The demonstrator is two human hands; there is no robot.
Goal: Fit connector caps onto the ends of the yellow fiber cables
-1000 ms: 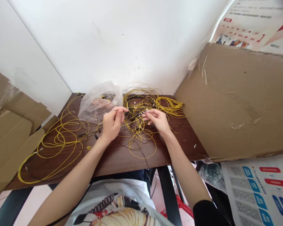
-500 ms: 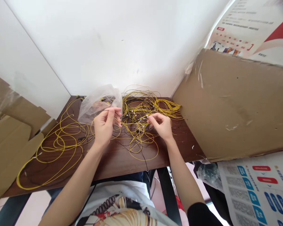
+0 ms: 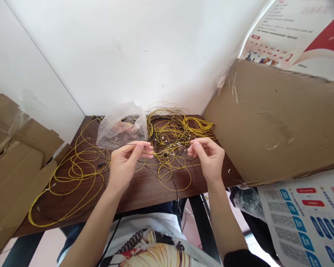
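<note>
My left hand (image 3: pixel 127 160) is closed in a pinch, thumb against fingers, on thin yellow and dark wires that run back toward the left. My right hand (image 3: pixel 208 154) pinches at the right side of the tangle; what sits between its fingertips is too small to make out. Between and behind the hands lies a heap of yellow and black wires (image 3: pixel 172 124) with small white connectors (image 3: pixel 179 144). Loose loops of yellow wire (image 3: pixel 72 174) spread over the table's left part. A clear plastic bag (image 3: pixel 105 133) with copper-coloured and dark contents stands just behind my left hand.
The dark brown table (image 3: pixel 144 189) meets a white wall (image 3: pixel 133 55) at the back. A large cardboard sheet (image 3: pixel 278 129) stands at the right, and cardboard flaps (image 3: pixel 19 159) border the left. Printed sheets (image 3: pixel 295 218) hang at the lower right.
My right hand has moved right and slightly toward me, away from the heap. My left hand has come a little closer to me and the spacing between the hands has grown.
</note>
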